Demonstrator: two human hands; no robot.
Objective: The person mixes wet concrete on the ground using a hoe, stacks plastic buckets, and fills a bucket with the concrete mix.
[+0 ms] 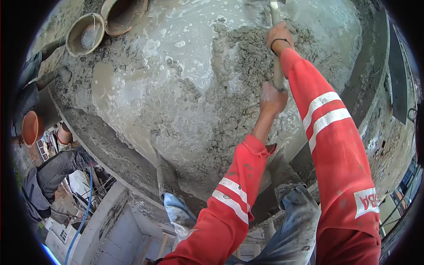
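Observation:
Both hands are wrapped round a pale, mud-smeared handle [278, 73]. My right hand [279, 37], with a dark band at the wrist, grips it higher up, near the top of the view. Lower on the same handle is my left hand [273, 98], closed round its near end. The handle runs up to a tool head [265, 3], mostly cut off by the top edge. Below and around the hands lies wet grey concrete [185, 106], lumpy near the handle and watery at the upper middle.
Two muddy buckets [85, 35] [121, 17] stand at the upper left, beside a co-worker's boots [48, 77]. An orange bucket [32, 128] is at the left. Another person's bent leg [64, 170] shows beyond the slab edge [106, 170]. A blue hose [84, 212] hangs lower left.

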